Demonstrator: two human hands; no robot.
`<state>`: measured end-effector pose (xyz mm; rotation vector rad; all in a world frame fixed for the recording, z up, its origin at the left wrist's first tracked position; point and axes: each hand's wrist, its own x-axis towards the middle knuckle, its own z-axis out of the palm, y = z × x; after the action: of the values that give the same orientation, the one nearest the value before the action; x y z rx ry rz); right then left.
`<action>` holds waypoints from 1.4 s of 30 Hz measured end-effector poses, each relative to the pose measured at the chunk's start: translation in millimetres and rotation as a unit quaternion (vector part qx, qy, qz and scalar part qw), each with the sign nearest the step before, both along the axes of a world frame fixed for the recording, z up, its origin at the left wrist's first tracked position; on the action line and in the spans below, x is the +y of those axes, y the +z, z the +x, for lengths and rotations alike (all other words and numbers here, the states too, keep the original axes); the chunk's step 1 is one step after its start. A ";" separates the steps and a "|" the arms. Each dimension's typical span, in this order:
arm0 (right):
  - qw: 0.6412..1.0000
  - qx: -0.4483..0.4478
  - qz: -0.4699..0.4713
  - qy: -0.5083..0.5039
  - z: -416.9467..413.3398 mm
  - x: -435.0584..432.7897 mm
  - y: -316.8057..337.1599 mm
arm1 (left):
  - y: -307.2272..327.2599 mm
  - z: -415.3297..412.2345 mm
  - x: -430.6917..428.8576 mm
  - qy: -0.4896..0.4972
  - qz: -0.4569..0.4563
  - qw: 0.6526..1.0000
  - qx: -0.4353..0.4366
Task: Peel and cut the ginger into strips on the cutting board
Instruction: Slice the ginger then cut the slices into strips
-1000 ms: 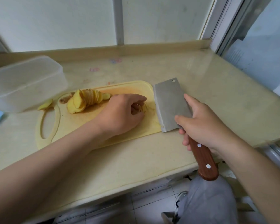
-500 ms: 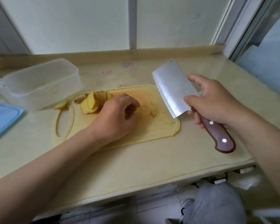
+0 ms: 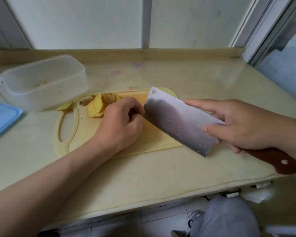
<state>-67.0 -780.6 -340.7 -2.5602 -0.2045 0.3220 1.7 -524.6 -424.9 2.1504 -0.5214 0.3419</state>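
While the right hand (image 3: 246, 125) grips the cleaver (image 3: 178, 120) over the cutting board (image 3: 75, 134) mid-frame, left hand (image 3: 121, 124) curled on the board, any hold hidden, sliced ginger (image 3: 97, 106) fanned at its upper left

We wore grey trousers (image 3: 229, 218), soft and slightly creased at the knee, which showed well below the fingers of our right hand (image 3: 246, 124). Just beside that knee, on the side nearer our left hand (image 3: 121, 124), was a pale shoe (image 3: 192, 219) with darker trim, too blurred to read further. Both forearms (image 3: 58, 177) were bare from the fingers back as far as we could see.
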 end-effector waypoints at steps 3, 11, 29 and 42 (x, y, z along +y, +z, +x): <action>1.000 -0.019 -0.017 0.011 18.5 -0.6 4.7 | 0.9 -1.8 -1.1 -0.007 0.003 1.000 0.011; 0.998 -0.035 -0.053 -0.024 75.1 -0.7 0.9 | 0.2 -2.0 0.6 -0.018 0.018 1.000 0.007; 0.999 -0.027 0.025 0.016 43.9 -0.9 -16.9 | -3.6 -0.8 -0.3 -0.037 0.022 0.998 -0.043; 0.996 -0.073 0.041 -0.020 103.2 8.3 -10.4 | -0.6 0.2 2.1 -0.045 0.028 0.998 -0.032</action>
<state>36.2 -772.2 -351.1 -2.5036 -0.2161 0.1090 1.9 -522.5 -425.6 2.1670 -0.6697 0.3493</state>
